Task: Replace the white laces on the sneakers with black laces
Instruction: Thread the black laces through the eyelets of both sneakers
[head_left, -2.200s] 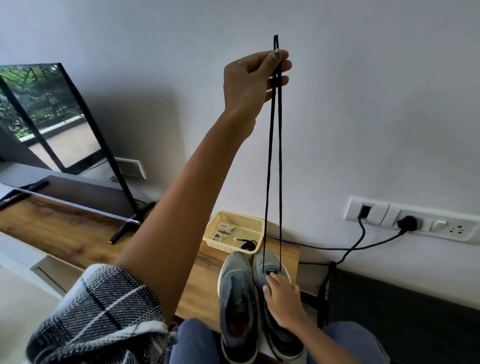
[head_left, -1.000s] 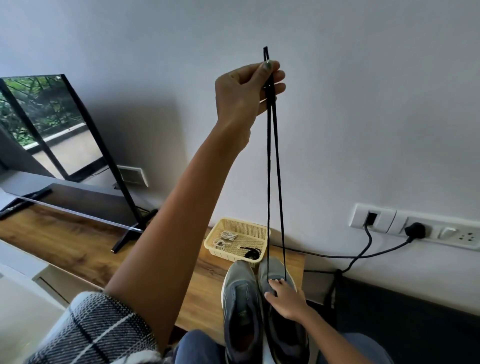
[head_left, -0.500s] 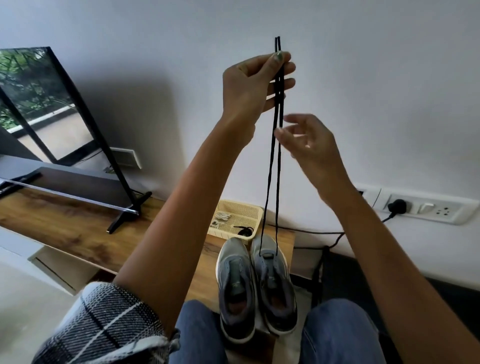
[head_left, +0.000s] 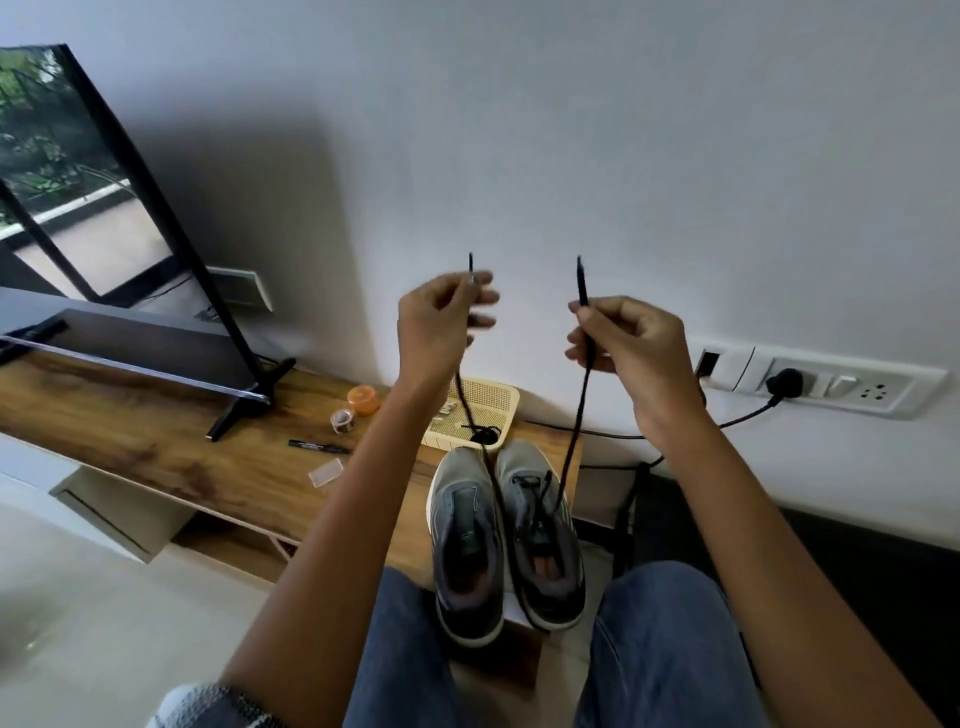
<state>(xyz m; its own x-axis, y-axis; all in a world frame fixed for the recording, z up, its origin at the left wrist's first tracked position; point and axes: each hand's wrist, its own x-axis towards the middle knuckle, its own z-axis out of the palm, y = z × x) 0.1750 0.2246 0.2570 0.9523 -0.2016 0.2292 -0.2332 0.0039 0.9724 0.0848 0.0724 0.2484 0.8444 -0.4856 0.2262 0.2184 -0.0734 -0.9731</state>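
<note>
Two grey sneakers stand side by side on the wooden shelf's right end, the left sneaker (head_left: 465, 540) without laces. A black lace (head_left: 576, 431) is threaded through the lowest eyelets of the right sneaker (head_left: 545, 535) and rises in two strands. My left hand (head_left: 439, 327) pinches one lace end, and my right hand (head_left: 626, 348) pinches the other; both ends stick up above my fingers. My hands are held apart above the shoes. A cream basket (head_left: 498, 402) behind the sneakers holds white laces and a coiled black lace (head_left: 484, 435).
On the wooden shelf (head_left: 156, 441) are a TV stand foot (head_left: 244, 405), an orange round tub (head_left: 363, 400), a tape roll (head_left: 343, 420), a black marker (head_left: 318, 446) and a small clear packet (head_left: 325, 474). A wall socket strip (head_left: 821, 384) with a black cable is on the right.
My right hand left the sneaker, rose and took one lace end. Both hands have come down and spread apart, separating the two strands. The view tilted down.
</note>
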